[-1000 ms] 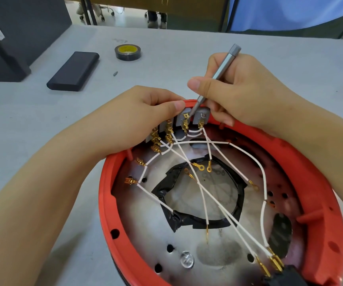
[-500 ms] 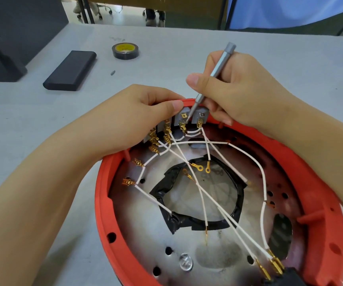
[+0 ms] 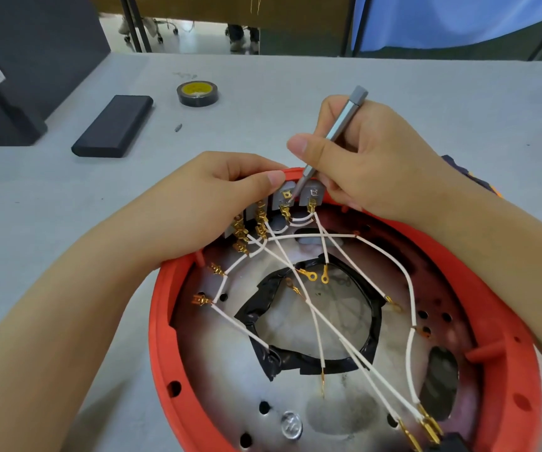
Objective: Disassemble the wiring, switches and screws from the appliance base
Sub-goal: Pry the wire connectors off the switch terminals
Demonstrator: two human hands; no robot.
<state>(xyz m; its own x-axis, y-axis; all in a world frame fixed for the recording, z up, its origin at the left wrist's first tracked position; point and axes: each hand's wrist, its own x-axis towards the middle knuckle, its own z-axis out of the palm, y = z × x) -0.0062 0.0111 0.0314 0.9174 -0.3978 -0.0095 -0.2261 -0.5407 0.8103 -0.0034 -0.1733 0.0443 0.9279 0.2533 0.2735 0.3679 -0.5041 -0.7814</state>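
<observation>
A round red appliance base [image 3: 165, 347] lies on the grey table, its metal floor crossed by white wires [image 3: 315, 324] with gold terminals. A row of grey switches [image 3: 312, 192] sits at its far rim. My left hand [image 3: 198, 203] grips the far rim and the left switches, thumb near the middle one. My right hand [image 3: 361, 158] holds a slim grey screwdriver [image 3: 335, 132] like a pen. Its tip touches a gold terminal [image 3: 286, 203] on a switch.
A black tape roll with a yellow core [image 3: 197, 93], a flat black case [image 3: 113, 125] and a small loose bit [image 3: 178, 127] lie on the table beyond the base. A dark box [image 3: 2, 93] stands at the far left. A black plug block [image 3: 449, 443] sits at the base's near edge.
The view has shifted slightly; both hands keep their hold. The screwdriver stays at the switch terminal with only a small change in tilt.
</observation>
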